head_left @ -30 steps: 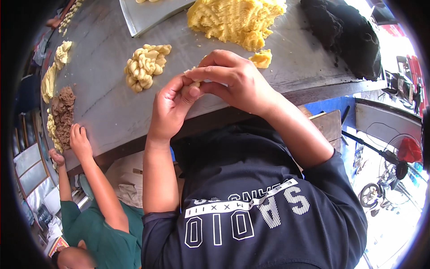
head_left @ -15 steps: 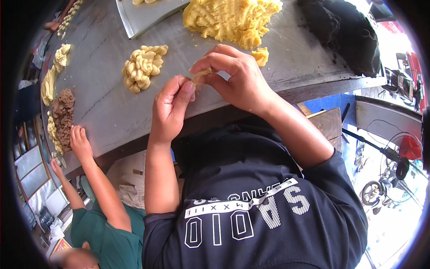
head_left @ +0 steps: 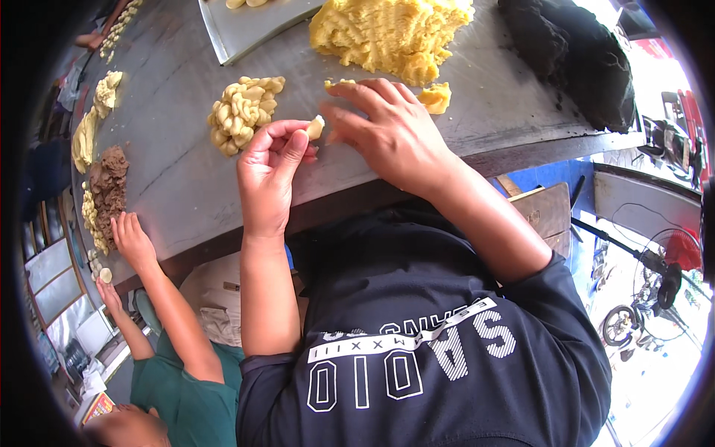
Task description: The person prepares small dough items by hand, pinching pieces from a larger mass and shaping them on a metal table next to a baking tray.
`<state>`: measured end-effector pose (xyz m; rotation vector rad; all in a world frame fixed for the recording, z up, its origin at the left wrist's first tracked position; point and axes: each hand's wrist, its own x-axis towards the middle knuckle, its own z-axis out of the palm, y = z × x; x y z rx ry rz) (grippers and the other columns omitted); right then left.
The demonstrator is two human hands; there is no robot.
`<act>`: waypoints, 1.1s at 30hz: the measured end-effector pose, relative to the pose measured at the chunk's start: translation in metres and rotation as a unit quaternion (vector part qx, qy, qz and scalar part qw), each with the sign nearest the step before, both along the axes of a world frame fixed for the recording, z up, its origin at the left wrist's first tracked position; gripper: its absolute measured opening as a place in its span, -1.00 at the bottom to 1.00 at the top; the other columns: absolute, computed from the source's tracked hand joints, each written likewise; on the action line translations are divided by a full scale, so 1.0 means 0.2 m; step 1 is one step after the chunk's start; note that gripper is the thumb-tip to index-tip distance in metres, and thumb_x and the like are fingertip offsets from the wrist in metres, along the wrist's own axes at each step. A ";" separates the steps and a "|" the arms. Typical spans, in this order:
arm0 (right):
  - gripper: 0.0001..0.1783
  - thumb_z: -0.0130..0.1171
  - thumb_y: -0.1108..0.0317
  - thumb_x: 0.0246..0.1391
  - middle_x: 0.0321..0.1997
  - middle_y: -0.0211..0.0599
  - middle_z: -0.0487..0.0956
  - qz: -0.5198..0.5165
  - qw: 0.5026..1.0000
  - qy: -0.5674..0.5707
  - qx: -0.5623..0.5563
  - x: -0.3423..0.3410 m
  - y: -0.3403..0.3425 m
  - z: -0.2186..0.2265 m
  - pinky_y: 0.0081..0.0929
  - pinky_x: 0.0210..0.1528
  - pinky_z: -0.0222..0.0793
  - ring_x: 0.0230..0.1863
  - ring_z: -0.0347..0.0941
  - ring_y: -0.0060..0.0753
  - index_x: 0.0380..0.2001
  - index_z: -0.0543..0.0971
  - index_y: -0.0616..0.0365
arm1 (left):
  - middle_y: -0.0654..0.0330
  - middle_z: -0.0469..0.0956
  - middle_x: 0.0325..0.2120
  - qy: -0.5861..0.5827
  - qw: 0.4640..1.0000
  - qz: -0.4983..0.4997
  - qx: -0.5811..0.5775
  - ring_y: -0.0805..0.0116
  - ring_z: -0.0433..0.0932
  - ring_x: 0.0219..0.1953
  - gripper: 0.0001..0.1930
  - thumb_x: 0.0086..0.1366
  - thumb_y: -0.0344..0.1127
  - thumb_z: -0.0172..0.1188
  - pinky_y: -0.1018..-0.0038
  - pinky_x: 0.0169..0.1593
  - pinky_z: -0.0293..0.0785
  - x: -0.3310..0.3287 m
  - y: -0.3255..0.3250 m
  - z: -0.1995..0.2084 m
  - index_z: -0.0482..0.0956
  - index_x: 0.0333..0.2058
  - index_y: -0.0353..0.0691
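Note:
My left hand is closed, pinching a small piece of pale dough between thumb and fingertips, above the table's near edge. Just right of it, my right hand is open, fingers bent and spread apart, their tips partly smeared by motion. A small yellow bit shows by its index finger; whether they touch I cannot tell. Beyond lies a big crumbly yellow mass, with a loose yellow lump below it. Left of my hands is a heap of smooth pale dough pieces.
The grey metal table also bears a metal tray at the back and a black plastic bag at right. At left, a co-worker's hand touches a brown mass beside pale dough. A fan stands right.
My hands have moved apart. The dough piece stays in my left hand, which has shifted slightly left, while my right hand's fingers have come away from it. The co-worker's lower hand now holds a pale round piece.

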<state>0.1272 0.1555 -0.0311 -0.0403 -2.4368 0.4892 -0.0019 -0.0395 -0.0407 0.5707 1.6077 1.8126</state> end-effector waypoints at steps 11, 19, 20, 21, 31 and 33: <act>-0.64 0.48 0.41 0.28 -0.02 -0.23 0.82 0.047 0.981 -0.027 -0.186 0.01 0.04 0.00 -0.12 0.06 0.70 0.00 0.76 -0.03 0.14 0.79 0.04 | 0.23 0.75 -0.03 0.052 0.998 -0.029 -0.014 0.53 0.69 -0.06 -0.67 0.62 -0.41 0.37 0.48 0.11 0.69 0.06 0.05 0.05 0.67 0.25 -0.39; -0.65 0.50 0.24 0.29 -0.20 -0.31 0.80 0.060 0.972 -0.004 -0.229 0.02 0.02 0.02 -0.13 -0.07 0.70 -0.13 0.77 -0.10 0.10 0.71 -0.02 | 0.24 0.72 -0.04 0.070 0.997 -0.020 0.022 0.53 0.66 -0.09 -0.75 0.63 -0.38 0.38 0.48 0.10 0.67 0.07 0.06 0.07 0.69 0.16 -0.35; -0.65 0.50 0.24 0.29 -0.20 -0.31 0.80 0.060 0.972 -0.003 -0.229 0.02 0.02 0.02 -0.13 -0.07 0.70 -0.13 0.77 -0.10 0.10 0.71 -0.02 | 0.24 0.72 -0.04 0.068 0.997 -0.020 0.006 0.53 0.67 -0.09 -0.74 0.63 -0.38 0.38 0.49 0.10 0.67 0.05 0.04 0.05 0.70 0.17 -0.35; -0.58 0.55 0.29 0.23 -0.16 -0.31 0.81 0.068 0.972 -0.030 -0.225 0.03 0.03 0.04 -0.17 -0.04 0.71 -0.15 0.78 -0.11 0.13 0.71 0.01 | 0.23 0.72 -0.03 0.067 0.997 -0.021 -0.011 0.52 0.67 -0.08 -0.74 0.63 -0.38 0.38 0.49 0.09 0.66 0.03 0.03 0.04 0.70 0.17 -0.36; -0.56 0.65 0.44 0.03 -0.08 -0.32 0.78 0.061 0.987 -0.022 -0.148 0.04 0.03 0.06 -0.24 -0.02 0.73 0.02 0.77 -0.18 0.02 0.82 -0.07 | 0.18 0.73 0.01 0.020 0.997 -0.046 0.051 0.49 0.69 0.00 -0.63 0.57 -0.49 0.42 0.47 0.12 0.65 0.09 0.08 0.06 0.63 0.27 -0.41; -0.59 0.65 0.44 0.04 -0.04 -0.30 0.77 0.067 0.980 0.006 -0.188 0.02 0.04 0.03 -0.22 -0.01 0.74 0.02 0.77 -0.15 -0.01 0.83 -0.07 | 0.18 0.72 -0.01 0.042 0.997 -0.040 0.055 0.49 0.69 0.01 -0.64 0.57 -0.47 0.42 0.47 0.16 0.63 0.07 0.06 0.05 0.61 0.25 -0.40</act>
